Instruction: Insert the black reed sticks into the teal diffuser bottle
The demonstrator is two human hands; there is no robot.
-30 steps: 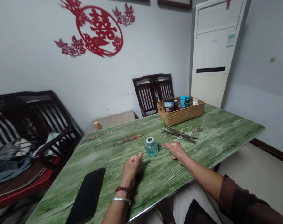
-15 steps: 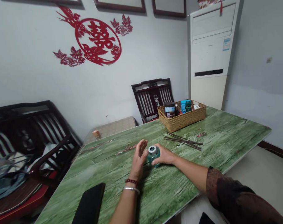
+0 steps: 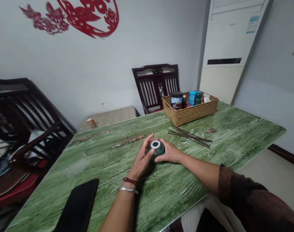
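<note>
A teal glass reed diffuser bottle (image 3: 158, 154) with a silver collar around its open mouth stands upright on the green table (image 3: 108, 174). My left hand (image 3: 140, 160) wraps its left side, thumb against the front near the collar. From the right, my right hand (image 3: 170, 152) grips the same bottle, its thumb low on the front. The far fingers of both hands are partly hidden behind the glass. Beyond my right hand, several thin dark reed sticks (image 3: 191, 137) lie crossed in a loose bunch on the tabletop.
A woven basket (image 3: 192, 114) with jars and bottles sits at the back right. At the front left lies a black flat object (image 3: 77, 204), like a phone or tablet. Dark wooden chairs (image 3: 157, 85) stand behind and to the left, beside a low patterned surface (image 3: 115, 116).
My left hand has closed in from beside the bottle and now holds it. My right hand has kept its grip. The view has tilted downward.
</note>
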